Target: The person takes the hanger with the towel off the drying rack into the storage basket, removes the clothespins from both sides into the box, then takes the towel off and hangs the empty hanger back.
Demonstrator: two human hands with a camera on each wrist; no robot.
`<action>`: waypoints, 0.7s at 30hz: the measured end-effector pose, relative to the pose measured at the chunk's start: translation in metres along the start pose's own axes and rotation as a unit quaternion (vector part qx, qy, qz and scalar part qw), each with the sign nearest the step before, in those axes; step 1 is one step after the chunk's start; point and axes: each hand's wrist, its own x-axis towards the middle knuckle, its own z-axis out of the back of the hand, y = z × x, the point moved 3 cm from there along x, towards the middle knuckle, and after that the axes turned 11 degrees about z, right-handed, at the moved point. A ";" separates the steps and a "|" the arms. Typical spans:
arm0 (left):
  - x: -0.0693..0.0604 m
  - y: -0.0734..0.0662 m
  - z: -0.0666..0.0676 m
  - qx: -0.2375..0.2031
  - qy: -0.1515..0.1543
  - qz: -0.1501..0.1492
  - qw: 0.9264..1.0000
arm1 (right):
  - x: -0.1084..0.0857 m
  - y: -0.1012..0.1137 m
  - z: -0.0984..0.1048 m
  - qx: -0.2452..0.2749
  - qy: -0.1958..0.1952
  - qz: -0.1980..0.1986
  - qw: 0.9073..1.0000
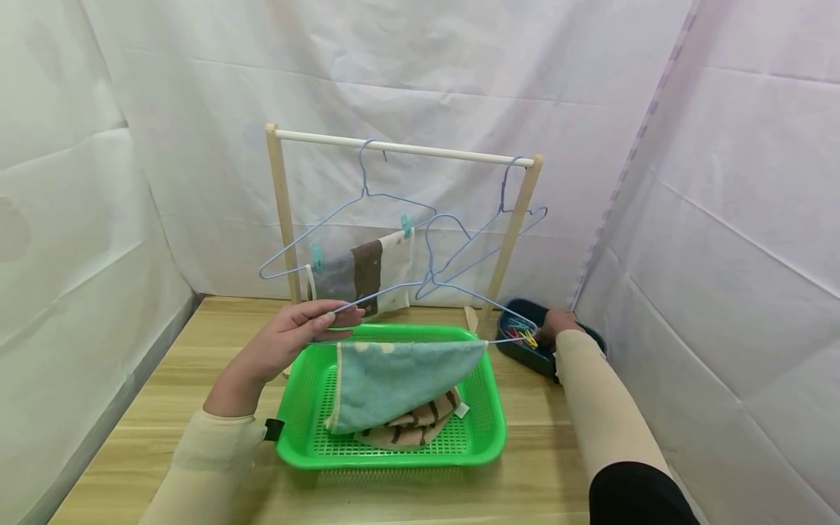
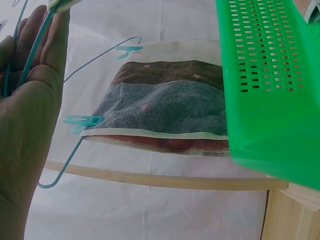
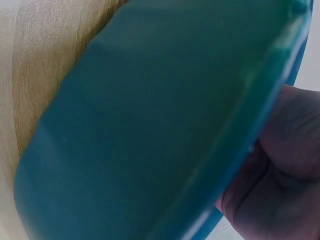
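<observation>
My left hand [image 1: 282,339] pinches one shoulder of a blue wire clothes hanger [image 1: 431,279] between thumb and fingers. A light blue towel [image 1: 400,379] hangs over the hanger's lower bar, above a green plastic basket [image 1: 394,462]. In the basket, partly behind the towel, lies a brown striped cloth [image 1: 423,423]. My right hand [image 1: 561,323] reaches into a dark blue bin [image 1: 528,356] holding several coloured clothespins [image 1: 523,335]. The bin's wall [image 3: 150,115] hides the right fingertips in the right wrist view, so whether they grip anything cannot be seen.
Behind the basket stands a wooden drying rack with a white rail [image 1: 446,152]. A striped towel [image 2: 160,107] hangs there from a hanger, fastened by teal clothespins [image 1: 406,226]. Another blue hanger [image 1: 504,197] hangs at the rail's right end. White sheets enclose the table.
</observation>
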 end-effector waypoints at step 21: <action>-0.003 -0.003 0.002 0.008 -0.004 0.006 1.000 | -0.026 0.014 0.009 -0.037 -0.041 0.053 0.997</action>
